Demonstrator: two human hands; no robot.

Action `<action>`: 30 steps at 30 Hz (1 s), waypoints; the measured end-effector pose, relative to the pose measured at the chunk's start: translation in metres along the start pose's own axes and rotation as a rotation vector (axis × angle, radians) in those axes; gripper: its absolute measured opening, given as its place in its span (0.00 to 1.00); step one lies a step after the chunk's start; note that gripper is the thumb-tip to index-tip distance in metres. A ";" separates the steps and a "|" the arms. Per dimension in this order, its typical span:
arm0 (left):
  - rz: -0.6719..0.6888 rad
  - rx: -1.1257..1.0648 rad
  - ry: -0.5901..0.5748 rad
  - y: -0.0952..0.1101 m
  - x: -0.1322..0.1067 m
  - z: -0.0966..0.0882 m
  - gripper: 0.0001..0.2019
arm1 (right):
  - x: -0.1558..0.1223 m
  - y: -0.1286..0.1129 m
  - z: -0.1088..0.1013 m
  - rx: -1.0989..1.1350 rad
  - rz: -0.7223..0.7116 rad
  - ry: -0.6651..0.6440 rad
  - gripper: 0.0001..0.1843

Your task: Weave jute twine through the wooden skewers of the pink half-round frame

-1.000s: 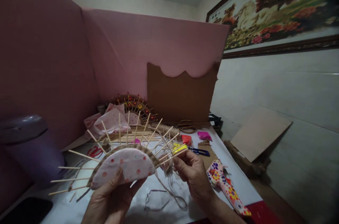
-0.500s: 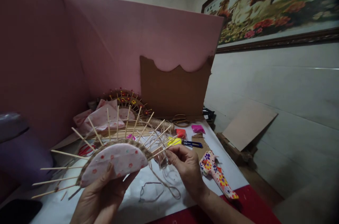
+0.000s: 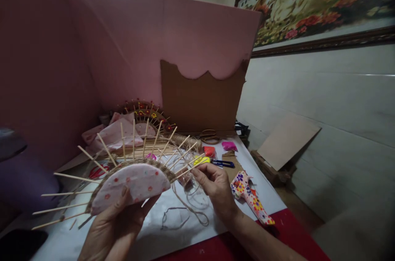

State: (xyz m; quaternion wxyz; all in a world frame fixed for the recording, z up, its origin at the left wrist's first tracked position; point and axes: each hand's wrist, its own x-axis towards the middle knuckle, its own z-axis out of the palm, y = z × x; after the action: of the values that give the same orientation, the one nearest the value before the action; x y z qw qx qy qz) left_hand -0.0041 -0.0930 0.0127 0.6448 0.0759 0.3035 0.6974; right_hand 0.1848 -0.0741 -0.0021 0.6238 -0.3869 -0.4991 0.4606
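My left hand (image 3: 119,222) grips a half-round piece (image 3: 129,187) covered in pale floral cloth, thumb on its front and fingers behind. A woven twine band (image 3: 138,165) edges its curve, and thin wooden sticks (image 3: 109,150) fan outward from it. My right hand (image 3: 216,189) is at the piece's right end, thumb and index finger pinched beside the rightmost sticks. Whether a stick or a strand is between those fingertips I cannot make out. Loose twine (image 3: 200,219) hangs from the right end and loops over the white table surface (image 3: 173,240).
Behind lie a twine roll (image 3: 191,142), scissors (image 3: 209,136), blue-handled snips (image 3: 224,163) and red and magenta packets (image 3: 228,145). A flower-patterned glue-gun-shaped object (image 3: 251,199) lies at right. A decorated half-round piece (image 3: 148,113) and cut cardboard (image 3: 200,100) stand at the back.
The whole view has shifted slightly, so everything sits a little further left. Both hands keep nearly the same hold, the right one still pinching by the rightmost sticks.
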 end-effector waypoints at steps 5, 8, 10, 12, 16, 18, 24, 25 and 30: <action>0.035 0.070 -0.040 -0.003 -0.001 0.002 0.23 | 0.001 0.001 -0.001 0.042 0.042 0.002 0.12; 0.026 0.092 -0.059 -0.005 0.001 0.001 0.22 | 0.000 0.000 0.001 0.037 0.064 0.021 0.12; 0.000 0.091 -0.088 -0.005 0.003 -0.002 0.22 | -0.001 -0.001 0.002 0.040 0.079 0.038 0.11; -0.030 0.053 -0.126 -0.005 0.004 -0.004 0.24 | -0.001 -0.002 0.002 0.047 0.086 0.055 0.11; -0.066 0.006 -0.157 -0.004 0.006 -0.007 0.27 | 0.002 0.000 0.000 0.075 0.101 0.080 0.11; -0.064 0.027 -0.161 -0.004 0.007 -0.007 0.29 | 0.003 0.000 0.000 0.096 0.112 0.091 0.10; -0.048 0.012 -0.192 -0.006 0.009 -0.009 0.32 | 0.003 -0.001 0.002 0.134 0.109 0.096 0.11; -0.046 0.011 -0.191 -0.007 0.009 -0.010 0.32 | 0.002 -0.002 0.002 0.134 0.111 0.096 0.11; -0.073 -0.001 -0.167 -0.009 0.013 -0.015 0.30 | 0.001 0.000 0.002 0.132 0.124 0.093 0.13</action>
State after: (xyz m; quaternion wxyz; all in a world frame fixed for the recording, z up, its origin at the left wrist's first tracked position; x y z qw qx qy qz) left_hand -0.0062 -0.0862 -0.0077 0.6930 0.1224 0.2507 0.6647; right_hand 0.1830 -0.0730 -0.0012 0.6406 -0.3963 -0.4132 0.5117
